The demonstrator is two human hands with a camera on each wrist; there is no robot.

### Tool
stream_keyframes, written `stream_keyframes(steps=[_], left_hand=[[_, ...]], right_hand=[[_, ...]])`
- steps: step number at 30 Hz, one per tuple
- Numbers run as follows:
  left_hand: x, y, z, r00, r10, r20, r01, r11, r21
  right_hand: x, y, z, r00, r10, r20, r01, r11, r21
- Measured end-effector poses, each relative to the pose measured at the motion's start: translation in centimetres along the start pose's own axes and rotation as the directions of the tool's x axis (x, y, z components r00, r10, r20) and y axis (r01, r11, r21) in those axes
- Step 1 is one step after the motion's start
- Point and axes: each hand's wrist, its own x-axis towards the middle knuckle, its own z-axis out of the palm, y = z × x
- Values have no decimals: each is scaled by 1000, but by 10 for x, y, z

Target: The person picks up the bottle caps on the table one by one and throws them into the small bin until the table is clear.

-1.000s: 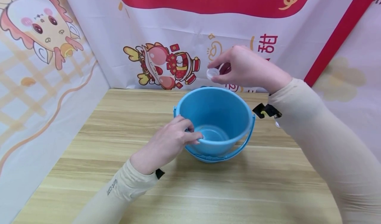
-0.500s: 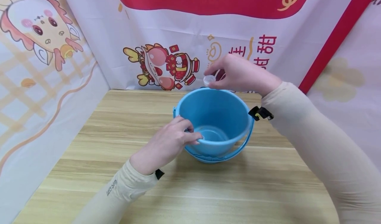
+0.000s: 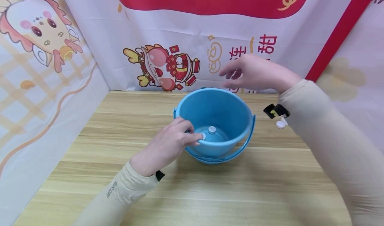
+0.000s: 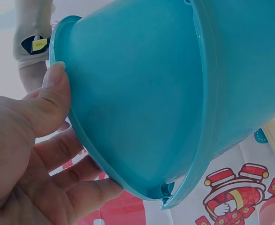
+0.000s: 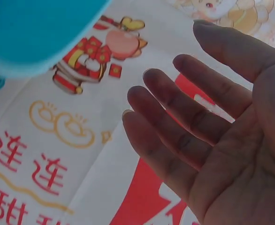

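In the head view a blue bucket (image 3: 216, 109) stands on the table, its handle hanging down at the front. My left hand (image 3: 171, 142) grips the near-left rim, thumb outside and fingers inside. The left wrist view shows the thumb (image 4: 55, 91) against the bucket wall (image 4: 128, 93). My right hand (image 3: 258, 72) hangs above the bucket's far right side, fingers loosely spread and holding nothing; the right wrist view shows its bare palm (image 5: 240, 154). On the bucket floor lies a small white bottle cap (image 3: 212, 130). A second white cap (image 3: 203, 136) shows partly behind my left thumb.
Another white cap (image 3: 280, 124) lies on the wooden table (image 3: 228, 192) to the bucket's right, beside a small white piece partly hidden by the right sleeve (image 3: 318, 119). A printed cloth (image 3: 180, 26) hangs close behind the bucket, and another (image 3: 36, 96) at the left.
My right hand has let go of the white cap it pinched over the bucket, and a cap now shows on the bucket floor. That hand moved right, fingers spread. My left hand stayed put.
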Motion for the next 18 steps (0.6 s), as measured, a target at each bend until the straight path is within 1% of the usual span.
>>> stream_keyframes(steps=[3, 5, 9, 13, 18], left_hand=[[0, 0, 0, 1000, 3, 0, -3, 1000, 9], [0, 0, 1, 1000, 2, 1, -2, 1000, 4], [0, 0, 1, 1000, -13, 10, 13, 1000, 2], [-1, 0, 1, 999, -28, 18, 28, 1000, 2], [0, 2, 0, 999, -32, 18, 32, 999, -3]], right_hand=[[-9, 18, -7, 999, 28, -39, -29, 999, -25], [-15, 34, -10, 996, 53, -70, -56, 998, -38], [-25, 69, -11, 985, 140, -99, -142, 990, -17], [-33, 105, -8, 969, 234, -78, -231, 972, 49], [-46, 147, 3, 937, 350, -4, -347, 930, 119]])
